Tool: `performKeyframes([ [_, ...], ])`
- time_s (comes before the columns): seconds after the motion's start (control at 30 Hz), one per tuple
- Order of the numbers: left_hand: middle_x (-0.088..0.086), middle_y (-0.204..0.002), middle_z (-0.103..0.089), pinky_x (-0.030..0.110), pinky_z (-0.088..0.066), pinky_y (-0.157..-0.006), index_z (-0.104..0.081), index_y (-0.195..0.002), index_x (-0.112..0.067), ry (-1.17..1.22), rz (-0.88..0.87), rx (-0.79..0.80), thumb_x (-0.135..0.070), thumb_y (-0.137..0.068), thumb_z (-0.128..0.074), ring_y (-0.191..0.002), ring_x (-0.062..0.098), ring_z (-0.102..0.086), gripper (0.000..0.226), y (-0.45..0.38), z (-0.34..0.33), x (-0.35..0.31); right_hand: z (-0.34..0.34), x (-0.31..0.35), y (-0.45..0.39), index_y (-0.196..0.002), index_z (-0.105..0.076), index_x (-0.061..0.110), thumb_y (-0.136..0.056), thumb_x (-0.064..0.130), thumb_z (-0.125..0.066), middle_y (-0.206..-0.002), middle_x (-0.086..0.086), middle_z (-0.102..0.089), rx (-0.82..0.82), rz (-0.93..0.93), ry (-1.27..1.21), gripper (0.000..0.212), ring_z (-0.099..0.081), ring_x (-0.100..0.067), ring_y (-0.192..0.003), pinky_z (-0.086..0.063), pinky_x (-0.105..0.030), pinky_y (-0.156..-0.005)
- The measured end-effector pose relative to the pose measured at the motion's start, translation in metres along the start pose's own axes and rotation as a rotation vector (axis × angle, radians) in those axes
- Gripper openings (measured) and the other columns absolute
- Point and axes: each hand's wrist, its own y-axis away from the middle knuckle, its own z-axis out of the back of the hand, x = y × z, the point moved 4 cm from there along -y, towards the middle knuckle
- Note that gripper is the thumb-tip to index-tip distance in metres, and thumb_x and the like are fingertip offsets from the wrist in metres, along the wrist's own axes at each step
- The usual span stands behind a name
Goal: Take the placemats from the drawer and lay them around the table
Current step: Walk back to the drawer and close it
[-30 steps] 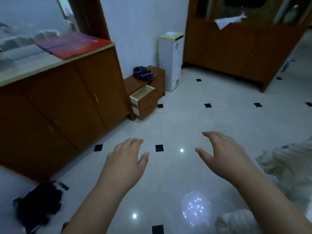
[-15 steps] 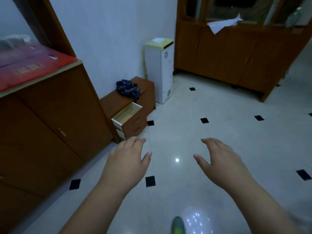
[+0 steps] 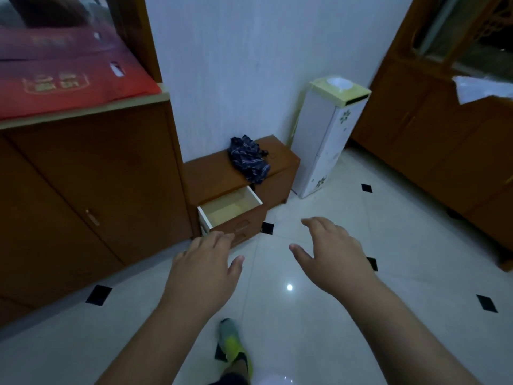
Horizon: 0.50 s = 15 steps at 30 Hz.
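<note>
A low brown nightstand stands against the white wall, its top drawer pulled out. The drawer's pale inside shows no placemat that I can make out. My left hand hovers palm down just in front of the drawer, fingers relaxed and holding nothing. My right hand is held out beside it over the floor, fingers spread and loosely bent, also holding nothing. No placemats and no table are in view.
A dark crumpled cloth lies on the nightstand. A tall brown cabinet with red packages on top stands left. A white narrow unit and a wooden sideboard stand right. My green shoe is on the tiled floor.
I have walked toward the nightstand; the open drawer is now much nearer and just beyond my left fingertips. Both hands stay outstretched and hold nothing. My foot has come into view.
</note>
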Motion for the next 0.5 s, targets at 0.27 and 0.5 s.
performKeyframes([
  [0.27,-0.008,-0.148,-0.044,0.041,-0.044,-0.093,-0.038,-0.147,-0.032,0.023,0.094,-0.001,-0.053,-0.099,-0.04,-0.129,0.02,-0.046,0.052,-0.202,-0.026,0.016,-0.029,-0.028,-0.202,-0.147,-0.039,0.027,-0.096,0.057,-0.044,-0.153,0.008,-0.04,0.009,0.055,0.015,0.06,-0.043,-0.019,-0.136,-0.039,-0.041,-0.105],
  [0.5,-0.004,-0.152,-0.042,0.042,-0.043,-0.096,-0.037,-0.15,-0.029,0.043,0.229,-0.018,-0.051,-0.099,-0.044,-0.134,0.022,-0.043,0.056,-0.316,-0.064,0.022,-0.081,-0.05,-0.334,-0.141,-0.048,0.025,-0.094,0.047,-0.055,-0.148,0.002,-0.049,-0.029,0.178,0.003,0.052,-0.048,-0.022,-0.132,-0.042,-0.043,-0.102],
])
